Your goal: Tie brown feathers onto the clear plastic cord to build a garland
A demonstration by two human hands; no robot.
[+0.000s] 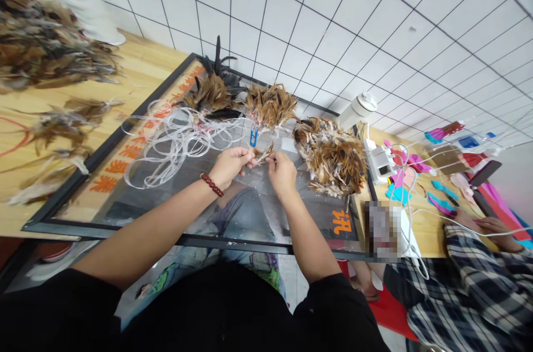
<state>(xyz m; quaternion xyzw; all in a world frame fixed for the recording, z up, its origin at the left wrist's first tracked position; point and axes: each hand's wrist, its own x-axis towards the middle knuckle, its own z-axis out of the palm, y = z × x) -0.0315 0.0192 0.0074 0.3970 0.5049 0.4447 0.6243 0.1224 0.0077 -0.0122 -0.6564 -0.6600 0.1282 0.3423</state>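
Observation:
Over the framed glass panel, my left hand is closed on a small brown feather, with a beaded bracelet on that wrist. My right hand pinches the other end of the same feather. Just behind the hands lies a blue clip, below a brown feather bunch. A tangle of clear white cord spreads to the left. Another brown bunch with black feathers stands behind the cord. To the right of my right hand sits a larger feather pile.
A big feather heap and loose feathers lie on the wooden table at left. A white bottle, chargers and cables stand at right. Beyond them are colourful pieces and a person in a plaid sleeve.

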